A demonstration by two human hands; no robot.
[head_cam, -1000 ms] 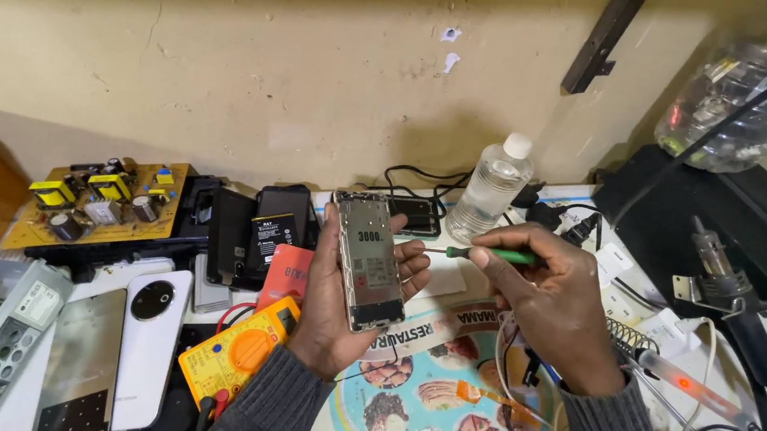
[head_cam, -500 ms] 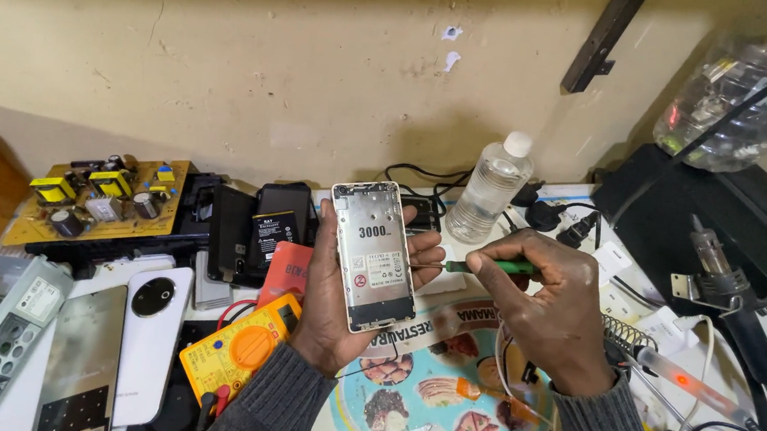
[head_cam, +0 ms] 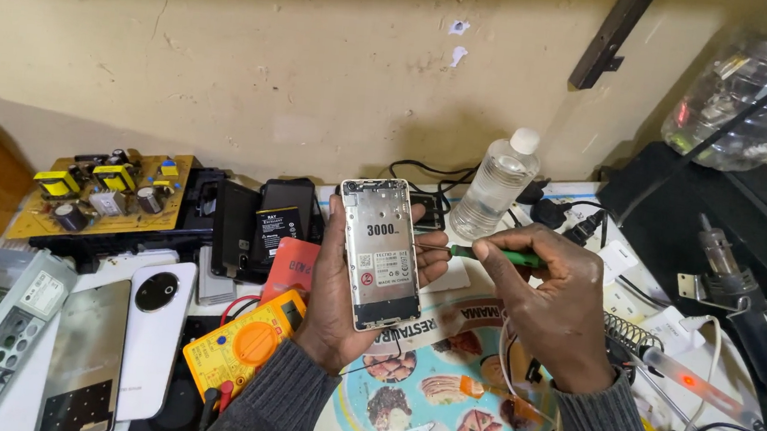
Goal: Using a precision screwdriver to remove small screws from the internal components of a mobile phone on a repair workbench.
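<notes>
Silver opened phone chassis (head_cam: 380,253), back cover already off, is held upright above the desk (head_cam: 468,411) in the left hand (head_cam: 338,296), grip clenched around it. Green-handled slim screwdriver (head_cam: 492,254) is pinched in the right hand (head_cam: 553,307), tip at the chassis edge; screws seemingly not yet removed.

Cluttered workbench (head_cam: 480,281) against a beige wall. At far left, a brown circuit board (head_cam: 104,196) with yellow coils; nearer, a white phone cover (head_cam: 152,334) and a yellow multimeter (head_cam: 240,347). In the middle, a round picture mat (head_cam: 440,408). Farther back, a clear plastic bottle (head_cam: 496,184). At right, a soldering iron stand (head_cam: 724,276).
</notes>
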